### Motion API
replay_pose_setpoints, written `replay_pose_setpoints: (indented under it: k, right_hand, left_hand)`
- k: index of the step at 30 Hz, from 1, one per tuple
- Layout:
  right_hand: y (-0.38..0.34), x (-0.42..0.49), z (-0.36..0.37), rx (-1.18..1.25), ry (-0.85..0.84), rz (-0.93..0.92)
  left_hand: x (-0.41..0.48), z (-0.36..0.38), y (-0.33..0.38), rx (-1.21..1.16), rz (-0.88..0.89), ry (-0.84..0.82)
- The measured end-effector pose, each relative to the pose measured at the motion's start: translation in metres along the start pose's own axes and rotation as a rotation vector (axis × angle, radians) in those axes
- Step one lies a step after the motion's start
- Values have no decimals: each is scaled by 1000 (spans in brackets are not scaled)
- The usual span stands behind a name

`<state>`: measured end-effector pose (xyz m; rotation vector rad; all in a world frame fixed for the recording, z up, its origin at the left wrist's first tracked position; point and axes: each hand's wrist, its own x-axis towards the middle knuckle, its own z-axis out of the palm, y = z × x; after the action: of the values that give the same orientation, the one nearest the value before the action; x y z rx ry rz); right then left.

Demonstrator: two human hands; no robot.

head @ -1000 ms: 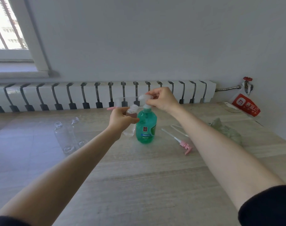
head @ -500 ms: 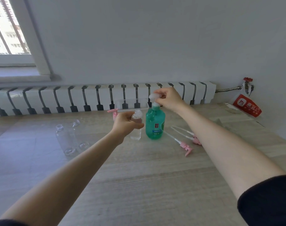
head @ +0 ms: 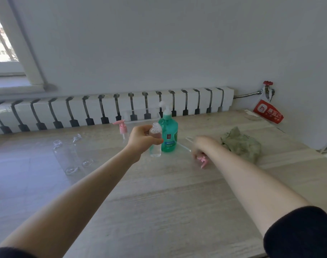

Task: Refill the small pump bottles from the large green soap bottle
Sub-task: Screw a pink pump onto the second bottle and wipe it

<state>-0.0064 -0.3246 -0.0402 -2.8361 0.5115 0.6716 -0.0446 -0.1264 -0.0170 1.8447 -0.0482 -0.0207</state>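
So the left hand point(head: 142, 140) has its fingers curled round a small clear plastic bottle point(head: 155, 144), gripping it about the middle. Its ribbed neck is open with no pump on it. It looks see-through all the way down, and honestly I can't tell if there's any liquid in it.

It's held upright just in front of the large green translucent soap bottle point(head: 168, 134), which stands on the pale wood-grain table point(head: 159, 202) with its white pump top point(head: 163, 106) on. The green one looks pretty full.

The right hand point(head: 201, 146) is low over the table to the right of the green bottle. It's right above a loose pink plastic pump head point(head: 202, 162) with a thin white dip tube. That hand is a blur, so I can't tell how the fingers sit or whether they've got hold of anything.

Other stuff:
- 1 small clear bottle with a pink pump point(head: 122, 130) fitted, standing behind the left hand
- 2 more clear capless bottles point(head: 65, 157) off to the left, look empty
- a crumpled greenish cloth point(head: 241, 144) on the right
- a white ribbed radiator point(head: 84, 112) along the wall
- a red and white bag point(head: 268, 110) hanging by the red valve in the corner
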Motion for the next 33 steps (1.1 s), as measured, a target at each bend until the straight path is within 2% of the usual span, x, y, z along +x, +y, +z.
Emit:
replay_pose_setpoints:
  k: [3, 7, 9, 12, 18, 21, 23, 25, 30, 33]
  right_hand:
    - [6, -1, 11, 95, -27, 44]
    - [9, -7, 10, 192, 91, -19]
    - [10, -16, -1, 129, 143, -53]
    - [8, -37, -23, 20, 97, -79]
    - [-2, -67, -55, 76, 117, -220]
    - [2, -78, -67, 46, 157, -166]
    - [5, -87, -76, -29, 263, -149]
    - [5, -95, -83, 8, 365, -238]
    - [-16, -117, -76, 499, 371, -696]
    - [-29, -116, -65, 526, 392, -759]
  left_hand:
    - [-6, 6, 1, -7, -16, -20]
    - [-10, 8, 0, -8, -13, -23]
    - [-10, 7, 0, -6, -11, -25]
    - [-9, 8, -2, 6, -16, -17]
    - [-12, 4, -13, 34, -28, 8]
    - [-12, -2, -22, 45, -34, 40]
    - [-10, -5, -27, 55, -43, 58]
    - [-8, -7, -31, 56, -48, 63]
    - [-7, -9, -36, 46, -50, 62]
    - [-6, -12, -39, 56, -39, 56]
